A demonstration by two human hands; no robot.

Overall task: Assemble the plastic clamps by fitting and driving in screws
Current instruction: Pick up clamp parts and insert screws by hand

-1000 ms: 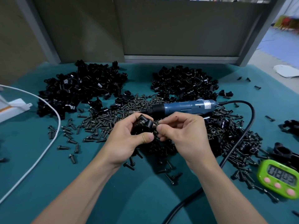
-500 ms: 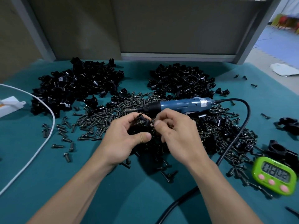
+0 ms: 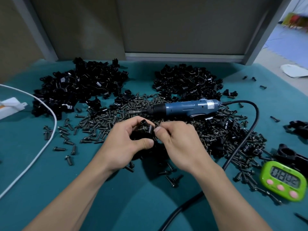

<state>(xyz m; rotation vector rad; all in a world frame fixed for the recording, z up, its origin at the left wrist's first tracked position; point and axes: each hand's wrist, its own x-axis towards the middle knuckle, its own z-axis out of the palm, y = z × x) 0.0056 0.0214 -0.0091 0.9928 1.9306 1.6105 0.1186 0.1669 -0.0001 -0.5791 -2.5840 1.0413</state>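
Note:
My left hand (image 3: 123, 144) grips a black plastic clamp (image 3: 145, 130) above the middle of the table, thumb pressed on its near side. My right hand (image 3: 176, 142) meets it from the right, fingertips pinched together at the clamp's edge; whatever they pinch is hidden, probably a screw. A wide spread of dark screws (image 3: 103, 120) lies under and around both hands. The blue electric screwdriver (image 3: 185, 107) lies on the screws just beyond my hands, bit pointing left.
Two heaps of black clamp parts sit at the back: left heap (image 3: 78, 87), right heap (image 3: 186, 80). The screwdriver's black cable (image 3: 240, 147) loops right and toward me. A green timer (image 3: 285, 180) and assembled clamps (image 3: 293, 152) sit at the right; a white cable (image 3: 41, 147) runs at the left.
My right fingers have shifted slightly at the clamp's right edge while my left hand keeps its grip. The view moved a little; the screwdriver stays put.

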